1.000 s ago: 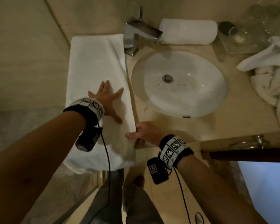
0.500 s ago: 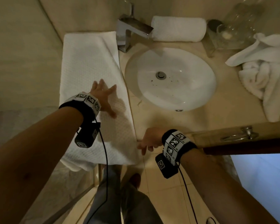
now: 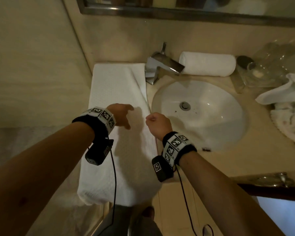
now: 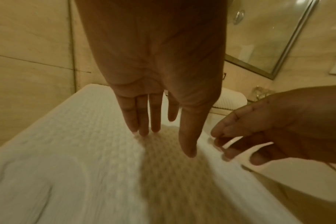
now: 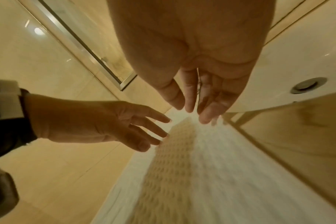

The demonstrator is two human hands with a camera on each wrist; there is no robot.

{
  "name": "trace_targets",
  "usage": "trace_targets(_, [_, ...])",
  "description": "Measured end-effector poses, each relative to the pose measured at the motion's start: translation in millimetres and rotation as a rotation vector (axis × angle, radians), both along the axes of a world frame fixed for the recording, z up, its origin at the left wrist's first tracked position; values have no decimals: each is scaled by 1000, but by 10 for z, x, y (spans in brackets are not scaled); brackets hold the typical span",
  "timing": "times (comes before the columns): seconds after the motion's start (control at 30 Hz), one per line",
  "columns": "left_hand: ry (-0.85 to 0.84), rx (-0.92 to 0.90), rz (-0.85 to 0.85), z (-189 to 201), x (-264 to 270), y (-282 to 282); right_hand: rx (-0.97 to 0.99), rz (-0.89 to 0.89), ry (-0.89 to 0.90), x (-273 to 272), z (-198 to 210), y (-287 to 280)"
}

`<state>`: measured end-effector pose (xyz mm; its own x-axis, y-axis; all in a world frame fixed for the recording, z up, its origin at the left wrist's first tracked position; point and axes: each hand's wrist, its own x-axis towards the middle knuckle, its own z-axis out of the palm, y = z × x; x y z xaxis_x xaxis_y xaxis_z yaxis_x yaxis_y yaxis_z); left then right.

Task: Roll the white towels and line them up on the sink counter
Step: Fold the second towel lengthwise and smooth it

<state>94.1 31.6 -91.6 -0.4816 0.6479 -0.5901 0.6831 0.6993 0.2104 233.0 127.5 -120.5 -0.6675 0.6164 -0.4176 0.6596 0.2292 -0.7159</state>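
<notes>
Your left hand hovers with fingers straight and spread over the flat towel, laid lengthwise on the table left of the sink, likely so it can be smoothed before rolling. Your right hand hangs at the towel's sink-side edge, fingers loosely curled and holding nothing; whether they brush the cloth is hard to tell through the blur. The near end droops over the table's front edge, the wall hems the left side, and the faucet crowds the far corner. One rolled towel already lies behind the sink; a loose heap waits at right.
</notes>
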Motion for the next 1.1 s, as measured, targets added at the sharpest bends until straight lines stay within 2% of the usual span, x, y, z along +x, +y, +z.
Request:
trace_targets(0.17, [-114, 57, 141, -29, -304, 78, 180, 50, 52, -640, 49, 125])
trace_targets(0.27, [-194, 106, 256, -95, -408, 135, 217, 81, 53, -998, 54, 197])
trace_targets(0.43, [-348, 190, 411, -100, -650, 302, 269, 165, -103, -1568, 67, 433])
trace_targets(0.57, [-486, 206, 594, -90, -969, 487, 261, 138, -53, -1951, 83, 639])
trace_targets(0.7, [-572, 200, 763, -176, -1271, 590, 267, 165, -190, -2246, 25, 800])
trace_targets(0.83, [-629, 125, 789, -302, -1438, 635, 268, 189, -363, -2438, 51, 960])
trace_targets(0.9, [-657, 96, 764, -345, -1508, 657, 350, 184, -360, -2509, 68, 1030])
trace_targets(0.97, [-614, 71, 724, -349, -1580, 698, 453, 216, -345, -2585, 46, 1071])
trace_targets(1.0, [-531, 71, 689, -342, -1630, 728, 493, 237, -397, -2601, 38, 1071])
trace_targets(1.1, [-73, 125, 473, -241, -1840, 764, 600, 371, -472, -2618, 33, 1032])
